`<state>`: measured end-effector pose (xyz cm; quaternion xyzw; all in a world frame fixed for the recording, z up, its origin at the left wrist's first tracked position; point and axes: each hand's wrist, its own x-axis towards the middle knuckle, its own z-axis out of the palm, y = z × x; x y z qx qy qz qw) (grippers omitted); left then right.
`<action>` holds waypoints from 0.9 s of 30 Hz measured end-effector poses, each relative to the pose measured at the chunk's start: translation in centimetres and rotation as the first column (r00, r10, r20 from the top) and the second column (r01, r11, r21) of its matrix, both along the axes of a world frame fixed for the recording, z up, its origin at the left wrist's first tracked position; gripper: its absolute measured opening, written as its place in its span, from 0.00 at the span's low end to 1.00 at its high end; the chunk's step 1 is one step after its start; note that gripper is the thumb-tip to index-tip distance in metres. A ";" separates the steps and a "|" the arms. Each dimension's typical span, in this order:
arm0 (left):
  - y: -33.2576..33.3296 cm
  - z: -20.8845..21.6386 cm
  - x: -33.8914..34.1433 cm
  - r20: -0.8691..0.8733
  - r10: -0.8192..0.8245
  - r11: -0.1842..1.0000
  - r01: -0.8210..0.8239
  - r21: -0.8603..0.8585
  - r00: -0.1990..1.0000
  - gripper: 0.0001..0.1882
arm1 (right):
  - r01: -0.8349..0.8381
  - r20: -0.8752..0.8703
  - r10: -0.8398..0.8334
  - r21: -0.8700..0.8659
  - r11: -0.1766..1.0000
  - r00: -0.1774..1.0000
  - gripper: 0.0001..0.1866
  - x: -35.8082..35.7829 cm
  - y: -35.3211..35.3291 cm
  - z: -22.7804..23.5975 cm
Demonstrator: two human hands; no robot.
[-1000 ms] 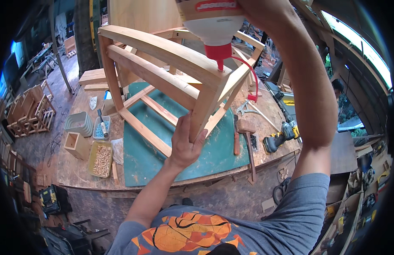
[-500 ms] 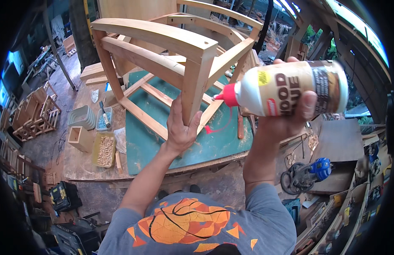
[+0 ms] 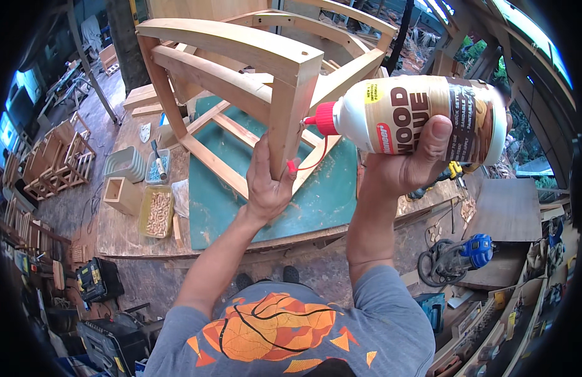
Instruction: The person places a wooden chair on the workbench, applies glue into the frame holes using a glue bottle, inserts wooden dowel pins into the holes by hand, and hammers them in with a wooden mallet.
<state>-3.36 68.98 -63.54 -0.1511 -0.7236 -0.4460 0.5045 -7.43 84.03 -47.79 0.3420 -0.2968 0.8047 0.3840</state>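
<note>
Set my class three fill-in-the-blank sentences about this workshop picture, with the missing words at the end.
The left grip holds a frame made of ____.
The right grip holds a white bottle with a ____ cap.
Seen here, the tub of pegs stands to the ____ of the green mat.

Missing words: wood; red; left.

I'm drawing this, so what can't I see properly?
Head view: most fingers of the right hand, behind the bottle.
Head view: part of the yellow tool, behind that hand and bottle.
Head view: top of the back board, cut by upper edge.
Head view: wooden pegs, too small to count.
</note>
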 end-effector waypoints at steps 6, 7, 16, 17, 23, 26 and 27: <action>0.1 -0.3 0.0 -0.031 0.016 1.000 -0.015 0.013 0.999 0.36 | -0.113 0.037 0.122 -0.192 0.975 0.992 0.31 1.9 -0.4 -1.2; 0.1 -0.3 0.1 0.008 -0.017 0.998 0.016 0.067 1.000 0.36 | -0.363 -0.025 0.368 -0.237 0.901 0.930 0.32 2.0 0.2 -1.8; 0.4 0.4 0.6 0.084 -0.088 0.994 0.081 0.078 0.993 0.38 | -0.087 0.237 0.147 -0.247 0.965 0.960 0.37 1.9 -0.2 -6.0; 0.4 0.2 0.5 0.084 -0.125 0.987 0.115 0.116 0.989 0.39 | -0.063 0.242 0.127 -0.255 0.965 0.962 0.37 1.9 -0.5 -5.8; 0.6 0.9 0.8 0.095 -0.140 0.988 0.132 0.083 0.986 0.39 | -0.066 0.233 0.124 -0.245 0.967 0.965 0.35 0.6 0.1 -6.5; 0.4 0.3 0.2 0.055 -0.102 0.994 0.099 0.054 0.993 0.39 | -0.082 0.186 0.125 -0.222 0.972 0.974 0.36 1.2 -0.1 -5.9; 0.5 0.2 0.2 0.052 -0.101 0.994 0.099 0.055 0.993 0.39 | -0.042 0.180 0.079 -0.202 0.979 0.980 0.37 1.7 -0.2 -5.7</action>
